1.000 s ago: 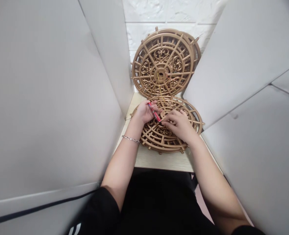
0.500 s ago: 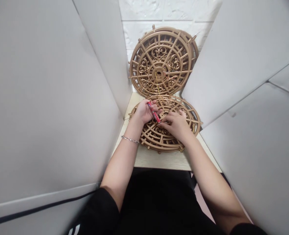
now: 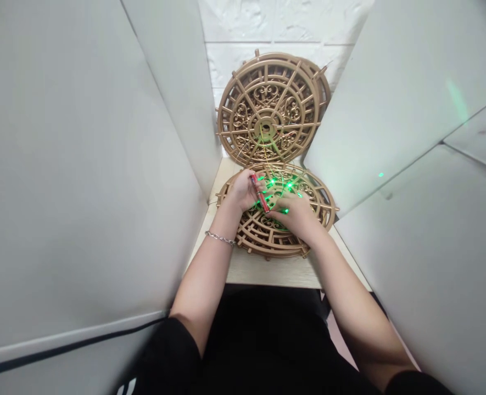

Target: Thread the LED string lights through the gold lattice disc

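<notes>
I'm sitting in a tight little booth. Smooth white panels (image 3: 82, 164) are closing in on both sides and a white brick-textured wall (image 3: 284, 27) is facing me. A pale wood-grain counter (image 3: 267, 271) is carrying a round gold disc (image 3: 267, 238), all spokes and curly scrollwork, lying flat. More discs (image 3: 267, 104) are leaning upright against the wall behind it. Tiny green lights (image 3: 273, 182) are glowing around the flat disc's hub. My left fingers (image 3: 254, 185) are clamping a slim red stick (image 3: 260, 194), tilted over the hub, and my right fingers (image 3: 281, 211) are bunching together at its lower tip.
</notes>
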{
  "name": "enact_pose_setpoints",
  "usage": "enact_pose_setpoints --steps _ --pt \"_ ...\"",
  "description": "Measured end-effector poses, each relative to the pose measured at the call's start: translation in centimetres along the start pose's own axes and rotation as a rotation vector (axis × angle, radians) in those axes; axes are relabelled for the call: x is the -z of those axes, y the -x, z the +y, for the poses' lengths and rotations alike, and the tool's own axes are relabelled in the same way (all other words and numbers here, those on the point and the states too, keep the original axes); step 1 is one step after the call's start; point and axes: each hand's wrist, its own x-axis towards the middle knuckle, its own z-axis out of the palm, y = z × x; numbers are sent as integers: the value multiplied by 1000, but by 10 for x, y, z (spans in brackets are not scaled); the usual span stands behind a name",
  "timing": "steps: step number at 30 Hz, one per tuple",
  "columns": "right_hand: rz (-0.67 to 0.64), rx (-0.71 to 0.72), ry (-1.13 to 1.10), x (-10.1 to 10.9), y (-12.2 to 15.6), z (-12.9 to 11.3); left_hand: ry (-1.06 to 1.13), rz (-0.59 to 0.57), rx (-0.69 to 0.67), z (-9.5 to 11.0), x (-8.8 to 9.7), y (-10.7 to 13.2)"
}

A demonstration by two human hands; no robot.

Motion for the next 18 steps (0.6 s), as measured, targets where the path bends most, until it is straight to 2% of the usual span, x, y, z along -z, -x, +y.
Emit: enact_pose_setpoints --steps 10,18 --pt "-29 -85 -56 3 -3 -3 -26 -15 27 1 0 -3" --pt "5 -68 -87 2 -4 -2 5 -21 45 2 0 -4"
